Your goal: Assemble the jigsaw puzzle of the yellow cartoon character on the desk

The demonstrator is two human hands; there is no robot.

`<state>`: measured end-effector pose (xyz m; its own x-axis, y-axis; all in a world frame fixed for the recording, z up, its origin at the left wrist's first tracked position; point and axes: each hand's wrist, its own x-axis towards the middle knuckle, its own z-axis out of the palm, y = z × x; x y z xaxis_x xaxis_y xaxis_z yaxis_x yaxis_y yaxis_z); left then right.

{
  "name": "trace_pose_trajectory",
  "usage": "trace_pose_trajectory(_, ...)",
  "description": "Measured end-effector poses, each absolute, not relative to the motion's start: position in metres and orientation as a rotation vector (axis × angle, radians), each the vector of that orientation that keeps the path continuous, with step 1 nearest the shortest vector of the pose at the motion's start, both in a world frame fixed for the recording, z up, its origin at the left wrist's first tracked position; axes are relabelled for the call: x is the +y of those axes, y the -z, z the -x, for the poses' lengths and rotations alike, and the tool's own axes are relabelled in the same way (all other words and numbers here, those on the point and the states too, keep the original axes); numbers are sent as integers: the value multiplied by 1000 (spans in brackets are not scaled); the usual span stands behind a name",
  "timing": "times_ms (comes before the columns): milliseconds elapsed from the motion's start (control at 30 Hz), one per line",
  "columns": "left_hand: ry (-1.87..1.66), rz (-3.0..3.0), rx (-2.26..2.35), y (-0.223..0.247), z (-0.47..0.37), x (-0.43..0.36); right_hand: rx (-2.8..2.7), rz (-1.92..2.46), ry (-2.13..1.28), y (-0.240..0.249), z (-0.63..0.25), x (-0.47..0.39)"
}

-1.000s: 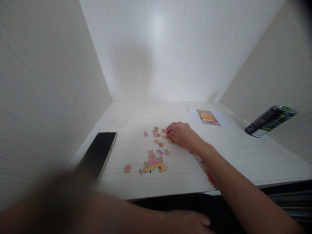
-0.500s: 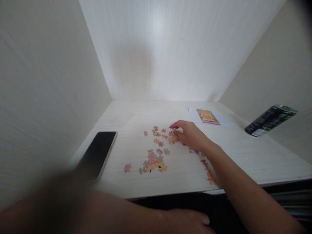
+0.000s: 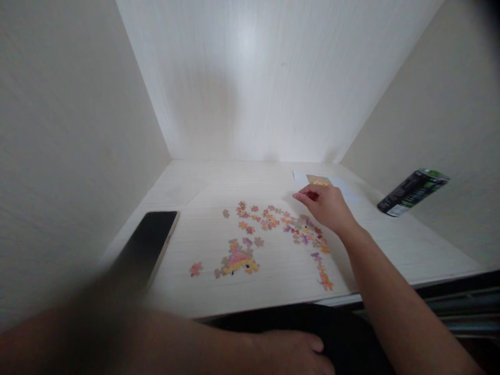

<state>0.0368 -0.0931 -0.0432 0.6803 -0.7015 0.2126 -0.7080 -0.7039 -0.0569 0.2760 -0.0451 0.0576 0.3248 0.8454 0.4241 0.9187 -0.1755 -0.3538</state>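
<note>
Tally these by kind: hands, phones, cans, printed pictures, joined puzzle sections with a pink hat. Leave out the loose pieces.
Hands: 2, left hand and right hand
Phone: 1
Black can: 1
Printed picture, partly hidden: 1
Pink-hatted puzzle section: 1
Total: 6

No words, brand or number can be read: the black-and-green can (image 3: 412, 192), to the right of the right-hand fingers (image 3: 309, 190), carries green lettering and a pale panel, both too blurred to decipher.
</note>
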Motion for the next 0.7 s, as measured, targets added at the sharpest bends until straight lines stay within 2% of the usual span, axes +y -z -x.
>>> trace_pose_trajectory(167,-349,-2866,-1185,43,-37,-94,-1552,2088,78,-49,-296,-57)
trace_pose_trajectory(400,-363,-2872,-1186,39,-36,-93,-1520,2057,-440,-34,-313,-79)
trace_pose_trajectory(700,-297,-2879,-1132,34,-35,-94,-1597,2079,-478,-40,-305,-82)
